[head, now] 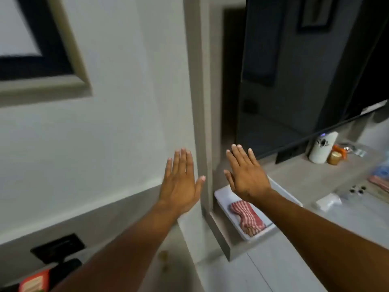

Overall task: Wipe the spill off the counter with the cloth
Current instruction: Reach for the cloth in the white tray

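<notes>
A red-and-white striped cloth (247,218) lies folded in a white tray (223,199) at the left end of a grey counter (305,182). My left hand (181,184) is raised flat in front of the white wall, fingers together and pointing up, holding nothing. My right hand (245,175) is raised the same way, just above the tray's far side and partly covering it. Both hands are above the cloth and apart from it. No spill can be made out on the counter.
A grey wall pillar (200,102) stands between the hands. On the counter sit a white cylinder (321,148), a small amber jar (334,158), a white packet (325,202) and a dark screen (305,81) behind. A picture frame (42,60) hangs upper left.
</notes>
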`<state>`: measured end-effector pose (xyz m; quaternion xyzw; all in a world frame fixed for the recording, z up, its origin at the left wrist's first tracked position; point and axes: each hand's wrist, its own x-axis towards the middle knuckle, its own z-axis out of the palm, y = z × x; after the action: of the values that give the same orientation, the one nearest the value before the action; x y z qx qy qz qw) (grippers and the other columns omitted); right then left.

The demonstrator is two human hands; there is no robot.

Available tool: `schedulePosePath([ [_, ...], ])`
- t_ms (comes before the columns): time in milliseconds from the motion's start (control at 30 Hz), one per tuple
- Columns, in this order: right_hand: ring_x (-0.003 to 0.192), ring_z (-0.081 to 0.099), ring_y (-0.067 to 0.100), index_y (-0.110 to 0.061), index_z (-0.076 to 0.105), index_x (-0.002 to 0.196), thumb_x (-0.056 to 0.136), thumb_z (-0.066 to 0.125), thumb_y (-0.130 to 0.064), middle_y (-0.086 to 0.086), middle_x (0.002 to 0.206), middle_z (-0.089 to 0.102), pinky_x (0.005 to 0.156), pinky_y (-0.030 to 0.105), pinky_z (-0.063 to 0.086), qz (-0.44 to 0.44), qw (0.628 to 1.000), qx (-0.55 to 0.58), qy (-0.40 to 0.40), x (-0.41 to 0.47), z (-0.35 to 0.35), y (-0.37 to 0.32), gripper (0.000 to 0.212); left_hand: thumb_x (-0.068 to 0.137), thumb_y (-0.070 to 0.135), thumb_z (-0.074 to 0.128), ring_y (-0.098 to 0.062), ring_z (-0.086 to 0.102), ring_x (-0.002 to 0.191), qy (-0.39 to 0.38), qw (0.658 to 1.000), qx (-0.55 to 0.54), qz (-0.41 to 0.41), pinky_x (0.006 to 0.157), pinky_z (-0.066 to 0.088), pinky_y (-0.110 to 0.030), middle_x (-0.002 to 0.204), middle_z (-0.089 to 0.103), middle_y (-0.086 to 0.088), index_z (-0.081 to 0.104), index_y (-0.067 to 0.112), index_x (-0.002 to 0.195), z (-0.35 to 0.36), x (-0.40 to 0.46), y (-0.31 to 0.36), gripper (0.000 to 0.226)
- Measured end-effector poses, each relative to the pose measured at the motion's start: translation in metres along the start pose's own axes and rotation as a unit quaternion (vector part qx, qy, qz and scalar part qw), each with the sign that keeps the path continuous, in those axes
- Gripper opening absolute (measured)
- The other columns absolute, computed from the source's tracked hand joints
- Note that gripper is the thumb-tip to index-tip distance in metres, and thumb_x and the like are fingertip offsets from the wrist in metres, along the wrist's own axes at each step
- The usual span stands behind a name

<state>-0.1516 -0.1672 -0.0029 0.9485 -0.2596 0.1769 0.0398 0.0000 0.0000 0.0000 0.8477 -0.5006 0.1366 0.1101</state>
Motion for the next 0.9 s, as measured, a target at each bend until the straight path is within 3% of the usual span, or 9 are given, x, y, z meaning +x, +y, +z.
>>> schedulePosePath([
  [100, 0.153, -0.011, 0.024, -0.016, 0.019, 0.157, 0.106, 0.027, -0.045, 0.004, 0.165, -0.01, 0.125, 0.044, -0.004, -0.06, 0.995, 0.019, -0.071, -0.02, 0.052, 0.035, 0.06, 0.104, 0.053, 0.028, -0.034, 0.004, 0.159, -0.048, 0.998, -0.045, 0.024, 0.13, 0.002, -0.048, 0.171, 0.005, -0.02, 0.007, 0.003, 0.162, 0.073, -0.005, 0.042, 0.079],
  [167, 0.152, -0.012, 0.023, -0.02, 0.02, 0.157, 0.105, 0.028, -0.048, 0.0, 0.164, -0.01, 0.123, 0.042, -0.009, -0.101, 0.99, 0.026, -0.099, -0.035, 0.09, 0.046, 0.06, 0.103, 0.053, 0.021, -0.037, 0.014, 0.158, -0.097, 0.993, -0.055, 0.027, 0.129, 0.009, -0.049, 0.17, 0.015, -0.021, 0.016, 0.002, 0.161, 0.126, -0.018, 0.069, 0.077],
  [267, 0.154, -0.005, 0.026, -0.021, 0.02, 0.158, 0.1, 0.038, -0.054, 0.004, 0.167, -0.001, 0.124, 0.044, -0.008, -0.141, 0.976, 0.011, -0.166, -0.055, 0.13, 0.059, 0.069, 0.106, 0.052, 0.024, -0.037, 0.011, 0.159, -0.154, 0.987, -0.044, 0.029, 0.129, 0.006, -0.049, 0.17, 0.013, -0.021, 0.011, 0.002, 0.161, 0.18, -0.034, 0.093, 0.076],
  [333, 0.155, -0.001, 0.028, -0.02, 0.019, 0.158, 0.099, 0.044, -0.053, 0.008, 0.168, 0.005, 0.125, 0.043, -0.003, -0.101, 0.973, 0.027, -0.204, -0.065, 0.151, 0.072, 0.072, 0.106, 0.051, 0.027, -0.035, 0.006, 0.159, -0.181, 0.983, -0.036, 0.022, 0.129, 0.001, -0.047, 0.171, 0.008, -0.02, 0.007, 0.001, 0.161, 0.203, -0.041, 0.1, 0.078],
  [500, 0.154, -0.01, 0.028, -0.022, -0.001, 0.159, 0.102, 0.027, -0.058, 0.005, 0.168, -0.009, 0.125, 0.042, 0.0, 0.048, 0.953, 0.078, -0.288, -0.055, 0.199, 0.083, 0.073, 0.104, 0.059, 0.031, -0.032, 0.005, 0.16, -0.217, 0.976, -0.033, -0.008, 0.127, 0.001, -0.045, 0.172, 0.007, -0.017, 0.004, 0.004, 0.162, 0.226, -0.033, 0.099, 0.084],
  [633, 0.152, -0.016, 0.026, -0.026, -0.004, 0.159, 0.107, 0.032, -0.04, 0.005, 0.168, -0.013, 0.12, 0.036, -0.005, 0.094, 0.93, 0.119, -0.334, -0.057, 0.231, 0.064, 0.064, 0.105, 0.059, 0.029, -0.033, 0.005, 0.16, -0.232, 0.972, -0.03, -0.009, 0.128, 0.003, -0.046, 0.172, 0.007, -0.016, 0.007, 0.005, 0.162, 0.235, -0.033, 0.1, 0.082],
  [833, 0.154, -0.007, 0.022, -0.027, 0.003, 0.159, 0.1, 0.039, -0.052, -0.003, 0.168, -0.006, 0.116, 0.033, -0.01, 0.13, 0.943, 0.095, -0.292, -0.057, 0.231, 0.054, 0.073, 0.105, 0.056, 0.028, -0.031, 0.002, 0.16, -0.223, 0.973, -0.061, -0.007, 0.128, -0.002, -0.044, 0.172, 0.008, -0.016, 0.006, 0.004, 0.162, 0.227, -0.038, 0.092, 0.08],
  [900, 0.154, -0.008, 0.02, -0.028, 0.005, 0.159, 0.101, 0.043, -0.044, -0.003, 0.169, -0.006, 0.119, 0.034, -0.007, 0.131, 0.949, 0.1, -0.268, -0.057, 0.217, 0.048, 0.071, 0.105, 0.054, 0.03, -0.03, 0.004, 0.16, -0.207, 0.975, -0.078, -0.004, 0.129, -0.001, -0.045, 0.172, 0.01, -0.017, 0.008, 0.004, 0.162, 0.217, -0.045, 0.086, 0.079],
])
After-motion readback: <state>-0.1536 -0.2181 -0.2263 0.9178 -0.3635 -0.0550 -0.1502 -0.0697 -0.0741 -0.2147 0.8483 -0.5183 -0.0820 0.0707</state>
